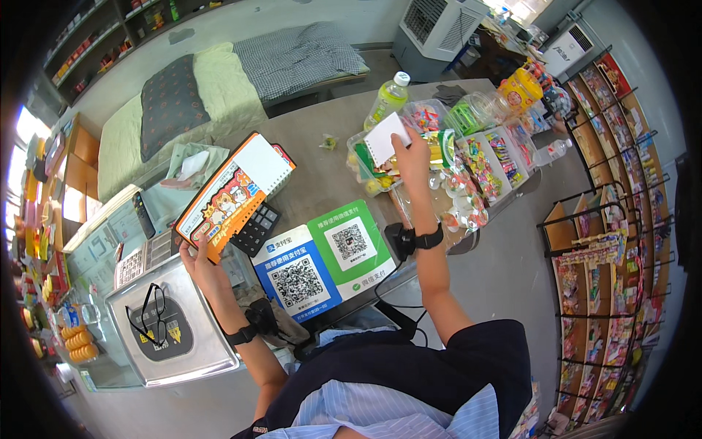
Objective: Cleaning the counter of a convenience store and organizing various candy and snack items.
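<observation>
My left hand (pixel 204 269) holds the lower end of an orange printed card (pixel 233 200) with cartoon animals, its fingers and thumb pinching the edge. A white pad of paper (pixel 262 159) lies against the card's upper end. Under the card, a black calculator (pixel 258 228) partly shows. My right hand (pixel 412 153) grips a small white notepad (pixel 385 137) with a perforated edge, above a clear plastic tub (pixel 359 164) of packaged sweets. A green-capped-label drink bottle (pixel 388 101) with a white cap stands just behind the notepad. Black straps with small devices circle both wrists.
Blue and green payment code boards (pixel 351 241) lie at the counter's near edge. Candy boxes (pixel 485 164) and jars crowd the right end. At left are a metal scale (pixel 203 351) with eyeglasses (pixel 151 315) on it, and a remote control (pixel 143 214). Snack racks (pixel 598 274) stand right.
</observation>
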The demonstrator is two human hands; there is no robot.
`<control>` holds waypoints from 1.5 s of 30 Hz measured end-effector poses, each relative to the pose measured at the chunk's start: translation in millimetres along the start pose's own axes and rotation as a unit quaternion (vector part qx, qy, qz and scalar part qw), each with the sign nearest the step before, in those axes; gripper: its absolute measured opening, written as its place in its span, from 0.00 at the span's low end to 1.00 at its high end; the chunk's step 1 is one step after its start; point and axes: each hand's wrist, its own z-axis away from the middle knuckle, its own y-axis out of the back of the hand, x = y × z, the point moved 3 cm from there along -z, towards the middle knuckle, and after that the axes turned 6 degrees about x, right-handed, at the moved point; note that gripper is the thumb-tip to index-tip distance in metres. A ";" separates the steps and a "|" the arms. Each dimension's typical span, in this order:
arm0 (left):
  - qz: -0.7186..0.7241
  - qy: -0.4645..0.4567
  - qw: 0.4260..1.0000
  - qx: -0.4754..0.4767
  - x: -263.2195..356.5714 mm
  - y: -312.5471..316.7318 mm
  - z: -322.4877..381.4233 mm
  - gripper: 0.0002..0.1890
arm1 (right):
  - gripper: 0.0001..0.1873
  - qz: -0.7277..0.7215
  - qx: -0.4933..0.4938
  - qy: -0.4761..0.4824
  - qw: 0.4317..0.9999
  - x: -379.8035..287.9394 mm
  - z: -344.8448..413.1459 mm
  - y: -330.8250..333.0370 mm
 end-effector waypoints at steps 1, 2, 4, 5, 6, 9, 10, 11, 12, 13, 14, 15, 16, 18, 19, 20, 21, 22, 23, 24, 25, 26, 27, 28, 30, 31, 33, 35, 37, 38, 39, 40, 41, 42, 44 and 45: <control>-0.013 0.007 1.000 0.004 -2.1 1.7 0.4 0.13 | 0.16 0.011 -0.045 -0.038 0.998 6.5 -0.6 0.2; -0.016 0.006 1.000 0.001 -3.4 1.2 2.3 0.13 | 0.20 0.022 -0.092 -0.076 0.993 12.9 1.6 1.5; 0.012 -0.018 0.999 -0.045 2.0 -3.5 5.5 0.13 | 0.23 0.079 -0.037 0.010 0.996 13.4 6.3 7.4; -0.002 0.000 0.999 -0.036 4.1 -6.3 7.4 0.13 | 0.27 0.140 0.020 0.097 0.985 10.2 9.4 13.3; -0.006 0.012 0.999 -0.035 7.8 -7.2 14.2 0.13 | 0.29 0.135 0.037 0.127 0.982 5.3 16.1 22.0; -0.007 0.041 0.997 -0.066 14.9 9.6 42.4 0.12 | 0.27 0.066 0.017 0.073 0.995 -19.0 44.4 74.7; -0.003 0.045 0.996 -0.079 13.9 10.0 47.1 0.11 | 0.27 0.057 0.012 0.075 0.995 -25.5 59.8 79.3; -0.006 0.047 0.995 -0.091 12.8 13.4 50.1 0.12 | 0.26 -0.008 -0.084 -0.002 0.996 -26.5 75.7 77.0; -0.003 0.063 0.994 -0.093 12.6 12.7 57.2 0.13 | 0.25 -0.066 -0.175 -0.083 0.979 -25.8 88.8 76.8; 0.001 0.079 0.992 -0.095 12.1 12.8 63.1 0.13 | 0.25 -0.067 -0.177 -0.084 0.978 -28.9 98.4 74.2; 0.004 0.087 0.990 -0.112 9.9 14.5 66.3 0.15 | 0.24 -0.173 -0.224 -0.131 0.950 -33.7 112.0 64.0; 0.004 0.087 0.990 -0.110 6.4 16.6 67.9 0.15 | 0.23 -0.276 -0.266 -0.174 0.907 -38.8 124.0 52.9; 0.001 0.104 0.988 -0.117 0.8 15.1 69.7 0.15 | 0.23 -0.275 -0.265 -0.176 0.907 -41.4 129.1 45.1; 0.004 0.134 0.981 -0.138 -7.3 11.5 76.7 0.15 | 0.22 -0.341 -0.300 -0.209 0.866 -45.5 132.9 26.8; 0.003 0.136 0.981 -0.137 -11.1 10.6 79.6 0.15 | 0.22 -0.340 -0.300 -0.211 0.866 -44.5 132.8 23.6; -0.001 0.150 0.979 -0.139 -16.0 9.5 82.1 0.14 | 0.21 -0.331 -0.302 -0.206 0.870 -43.1 132.4 21.3; -0.005 0.164 0.976 -0.140 -19.9 9.8 83.0 0.14 | 0.20 -0.321 -0.305 -0.201 0.874 -41.8 132.7 19.8; -0.009 0.179 0.973 -0.144 -24.0 10.2 82.1 0.13 | 0.18 -0.310 -0.302 -0.216 0.875 -38.3 133.0 20.3; -0.010 0.181 0.973 -0.144 -28.9 11.2 78.8 0.13 | 0.18 -0.309 -0.301 -0.218 0.876 -35.9 131.8 23.0; 0.005 0.204 0.968 -0.147 -34.0 12.5 75.5 0.12 | 0.16 -0.300 -0.320 -0.243 0.865 -35.5 131.2 25.8; 0.019 0.226 0.962 -0.150 -37.6 13.4 72.4 0.12 | 0.15 -0.290 -0.339 -0.267 0.854 -37.1 132.0 28.8; 0.018 0.229 0.962 -0.150 -39.3 14.1 69.0 0.10 | 0.14 -0.271 -0.340 -0.263 0.861 -41.5 131.6 34.3; 0.018 0.231 0.961 -0.149 -39.2 13.0 66.0 0.10 | 0.14 -0.269 -0.340 -0.264 0.862 -44.5 129.8 39.1; 0.024 0.224 0.961 -0.162 -38.0 10.6 63.1 0.10 | 0.15 -0.223 -0.370 -0.209 0.877 -47.2 126.4 43.5; 0.033 0.209 0.962 -0.175 -32.0 2.0 60.7 0.10 | 0.15 -0.168 -0.397 -0.130 0.893 -48.0 125.7 48.8; 0.034 0.211 0.961 -0.177 -29.5 -2.2 59.8 0.10 | 0.15 -0.166 -0.395 -0.130 0.894 -44.3 125.7 50.1; 0.040 0.177 0.960 -0.215 -21.4 -11.7 59.0 0.12 | 0.16 -0.187 -0.403 -0.137 0.885 -35.0 126.7 49.7; 0.057 0.164 0.960 -0.221 -11.6 -21.3 65.1 0.13 | 0.15 -0.206 -0.384 -0.142 0.889 -31.3 128.5 49.6; 0.101 0.128 0.957 -0.240 -1.4 -28.1 69.0 0.14 | 0.14 -0.227 -0.367 -0.146 0.890 -31.3 128.2 49.8; 0.112 0.121 0.954 -0.252 0.2 -30.3 68.6 0.15 | 0.13 -0.226 -0.371 -0.170 0.884 -30.0 128.2 50.0; 0.112 0.121 0.953 -0.252 -0.1 -30.1 67.7 0.15 | 0.12 -0.224 -0.374 -0.194 0.879 -28.5 128.9 50.3; 0.122 0.121 0.948 -0.268 -0.9 -29.9 66.5 0.16 | 0.12 -0.224 -0.374 -0.194 0.879 -28.0 130.1 50.0; 0.132 0.121 0.942 -0.283 -1.9 -29.7 65.5 0.17 | 0.13 -0.271 -0.362 -0.219 0.864 -27.3 131.8 49.3; 0.132 0.121 0.943 -0.282 -4.1 -28.3 63.9 0.17 | 0.13 -0.316 -0.350 -0.245 0.847 -26.8 133.2 48.8; 0.161 0.131 0.931 -0.301 -7.4 -26.9 62.2 0.17 | 0.13 -0.341 -0.353 -0.267 0.830 -28.6 134.2 49.6; 0.161 0.130 0.931 -0.300 -6.8 -26.5 61.5 0.17 | 0.14 -0.364 -0.355 -0.288 0.811 -29.2 134.7 49.6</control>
